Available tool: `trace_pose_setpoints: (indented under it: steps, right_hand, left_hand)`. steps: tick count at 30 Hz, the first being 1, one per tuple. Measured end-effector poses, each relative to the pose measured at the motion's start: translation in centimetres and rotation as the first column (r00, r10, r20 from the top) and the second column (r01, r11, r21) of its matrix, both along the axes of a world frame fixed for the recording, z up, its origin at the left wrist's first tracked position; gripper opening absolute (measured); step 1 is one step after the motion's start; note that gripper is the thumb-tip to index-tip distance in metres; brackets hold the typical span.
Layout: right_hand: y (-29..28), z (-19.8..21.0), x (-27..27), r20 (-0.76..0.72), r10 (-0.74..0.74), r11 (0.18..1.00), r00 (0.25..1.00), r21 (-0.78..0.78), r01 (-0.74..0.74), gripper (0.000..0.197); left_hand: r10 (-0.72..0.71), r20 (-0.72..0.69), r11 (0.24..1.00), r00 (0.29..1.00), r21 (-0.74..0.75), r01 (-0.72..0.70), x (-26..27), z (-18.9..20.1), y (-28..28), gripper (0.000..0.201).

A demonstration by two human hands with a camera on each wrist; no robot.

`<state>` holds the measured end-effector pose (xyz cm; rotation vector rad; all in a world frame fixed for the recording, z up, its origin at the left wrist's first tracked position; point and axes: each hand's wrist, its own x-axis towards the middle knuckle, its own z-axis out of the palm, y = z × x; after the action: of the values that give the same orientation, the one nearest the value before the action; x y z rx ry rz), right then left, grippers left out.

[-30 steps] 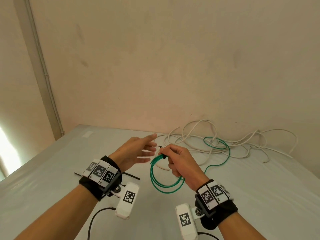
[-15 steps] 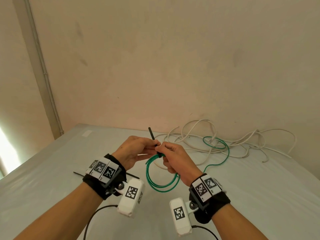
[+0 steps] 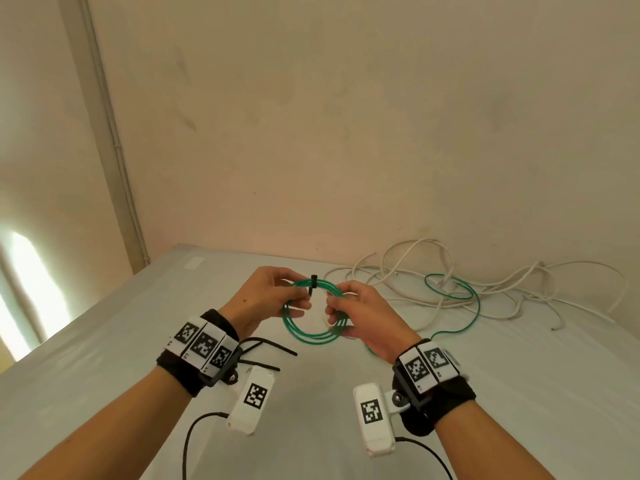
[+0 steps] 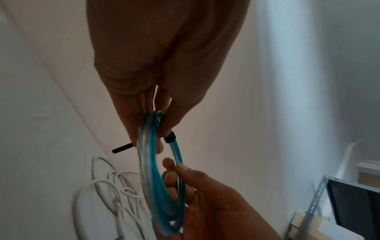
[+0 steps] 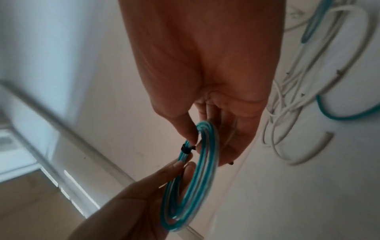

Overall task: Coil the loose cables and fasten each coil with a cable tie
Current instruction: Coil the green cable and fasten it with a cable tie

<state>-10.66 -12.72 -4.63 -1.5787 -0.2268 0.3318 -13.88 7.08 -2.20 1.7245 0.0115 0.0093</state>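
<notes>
pale grey table [image 3: 104,358] carries tangled white cables [image 3: 512,289], a green cable's loose end [image 3: 474,306] (looped among them) and black ties [image 3: 273,349].

The cable coil [image 3: 313,311] hangs between both hands, above the table [image 3: 485,393]. The left hand [image 3: 266,299] is at its nine o'clock, the right hand [image 3: 360,317] at three. Loose cables [image 3: 491,289] lie toward two o'clock.

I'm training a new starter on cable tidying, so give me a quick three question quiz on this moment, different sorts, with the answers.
1. True or false: a black tie is wrapped round the green coil.
2. Which hand pinches the coil right beside the tie? A. left hand B. right hand
3. Fill in: the untidied tangle by the wall is mostly ____ cables.

Key
1. True.
2. A; the right hand grips the coil's other side.
3. White; part of the green cable still trails into them.
</notes>
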Motion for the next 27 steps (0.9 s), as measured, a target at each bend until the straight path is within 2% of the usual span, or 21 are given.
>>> trace_pose_setpoints:
  steps: [2, 5, 8, 11, 14, 17, 20, 22, 24, 25, 27]
  right_hand:
    - [0.3, 0.0, 0.2, 0.052, 0.005, 0.997, 0.999, -0.082, -0.001, 0.03]
    - [1.0, 0.5, 0.6, 0.171, 0.054, 0.968, 0.984, -0.25, -0.01, 0.051]
    - [2.0, 1.6, 1.2, 0.35, 0.13, 0.897, 0.928, -0.44, 0.04, 0.052]
    - [3.2, 2.1, 1.9, 0.399, 0.11, 0.91, 0.91, -0.41, 0.069, 0.037]
    - [4.2, 1.8, 2.6, 0.361, 0.023, 0.946, 0.932, -0.31, 0.097, 0.03]
    - [5.2, 1.1, 3.4, 0.316, -0.059, 0.958, 0.947, -0.25, 0.143, 0.027]
    - [6.4, 0.6, 4.3, 0.238, -0.009, 0.95, 0.971, -0.3, 0.083, 0.032]
    - [7.2, 0.6, 4.6, 0.233, 0.058, 0.917, 0.971, -0.398, 0.041, 0.042]
    - [8.1, 0.5, 4.9, 0.223, 0.069, 0.905, 0.972, -0.425, 0.033, 0.046]
    - [8.4, 0.5, 5.1, 0.204, 0.058, 0.906, 0.977, -0.423, 0.035, 0.044]
    - [9.1, 0.3, 5.4, 0.165, 0.037, 0.9, 0.986, -0.435, 0.039, 0.039]
  left_hand:
    - [0.047, 0.035, 0.999, 0.998, 0.011, -0.048, 0.2, -0.1, 1.1, 0.017]
    - [0.035, 0.077, 0.996, 0.996, 0.078, -0.041, 0.2, 0.2, 2.2, 0.017]
    - [-0.042, 0.086, 0.987, 0.995, 0.161, 0.027, 0.1, 0.9, 2.7, 0.017]
    - [-0.037, 0.077, 0.99, 0.996, 0.141, 0.026, 0.1, 1.3, 3.6, 0.026]
    - [-0.076, -0.055, 0.996, 0.996, -0.057, 0.073, -0.1, 1.3, 5.0, 0.04]
    - [-0.157, -0.153, 0.981, 0.976, -0.142, 0.136, -0.6, 1.2, 6.5, 0.037]
    - [-0.116, -0.072, 0.978, 0.991, -0.183, 0.101, -0.6, 1.8, 7.3, 0.04]
    - [-0.038, 0.017, 0.996, 0.999, -0.079, 0.039, -0.3, 2.9, 7.8, 0.039]
    - [0.041, 0.09, 0.984, 0.995, 0.171, -0.056, 0.7, 3.6, 8.4, 0.032]
    - [0.059, 0.124, 0.935, 0.99, 0.341, -0.099, 1.7, 3.4, 8.8, 0.029]
    - [0.058, 0.135, 0.749, 0.989, 0.65, -0.133, 4.2, 2.0, 9.4, 0.029]
